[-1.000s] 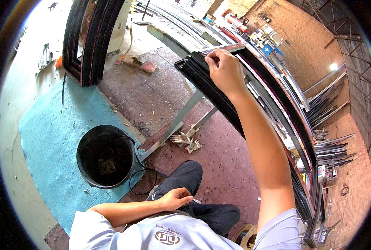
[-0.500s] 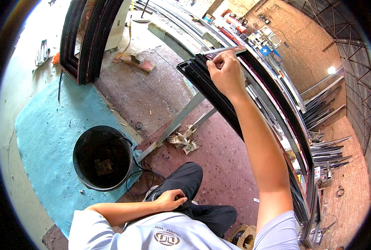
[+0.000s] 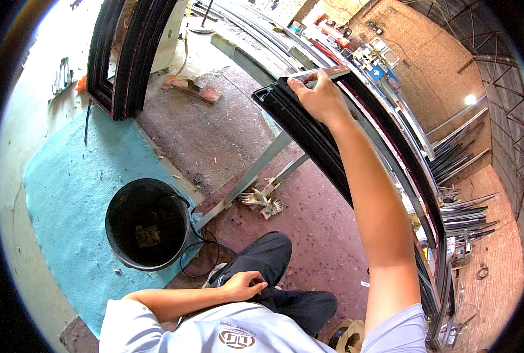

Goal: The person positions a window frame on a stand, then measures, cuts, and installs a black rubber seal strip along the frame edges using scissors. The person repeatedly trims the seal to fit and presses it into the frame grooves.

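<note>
My right hand reaches up and forward to the near corner of a long black window or door frame. The thumb lies along the frame's edge and the fingers bend over its top, closed on it. Whether a small item is under the fingers is hidden. Grey metal legs stand below the frame. Low in the view, my left hand rests on my lap over dark trousers, its fingers loosely curled, with nothing visible in them.
A black bucket stands on a light blue mat at left. Whitish work gloves lie on the reddish floor by a metal leg. More black frames stand at the far left. A cable loops near my knee.
My right hand has opened from a tight pinch above the frame corner to a wider hold, thumb stretched along the edge. My left hand stays on my lap.
</note>
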`<move>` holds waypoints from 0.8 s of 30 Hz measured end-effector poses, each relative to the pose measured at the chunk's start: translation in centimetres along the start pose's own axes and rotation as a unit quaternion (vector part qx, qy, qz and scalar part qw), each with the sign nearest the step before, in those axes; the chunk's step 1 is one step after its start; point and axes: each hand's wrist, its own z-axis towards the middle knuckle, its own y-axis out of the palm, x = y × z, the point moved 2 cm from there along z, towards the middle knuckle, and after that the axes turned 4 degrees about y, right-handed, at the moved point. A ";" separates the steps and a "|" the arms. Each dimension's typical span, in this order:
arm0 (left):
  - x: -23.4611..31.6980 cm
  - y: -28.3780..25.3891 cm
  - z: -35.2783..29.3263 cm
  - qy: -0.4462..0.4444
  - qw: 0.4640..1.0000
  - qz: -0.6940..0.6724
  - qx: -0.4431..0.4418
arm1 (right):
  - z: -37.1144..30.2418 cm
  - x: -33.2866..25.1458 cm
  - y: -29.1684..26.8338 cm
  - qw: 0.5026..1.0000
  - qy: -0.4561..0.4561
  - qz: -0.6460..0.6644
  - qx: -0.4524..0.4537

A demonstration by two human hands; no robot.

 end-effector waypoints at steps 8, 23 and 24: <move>1.0 0.0 -0.1 0.006 1.000 -0.007 -0.010 | 0.8 0.5 -0.4 0.999 0.003 -0.006 -0.049; 2.2 0.5 -0.2 0.021 0.999 -0.026 -0.011 | -0.3 0.2 0.3 0.998 0.012 -0.053 0.001; 2.5 0.4 -0.3 0.021 0.999 -0.026 -0.009 | -0.7 0.5 0.0 0.998 0.019 -0.048 -0.027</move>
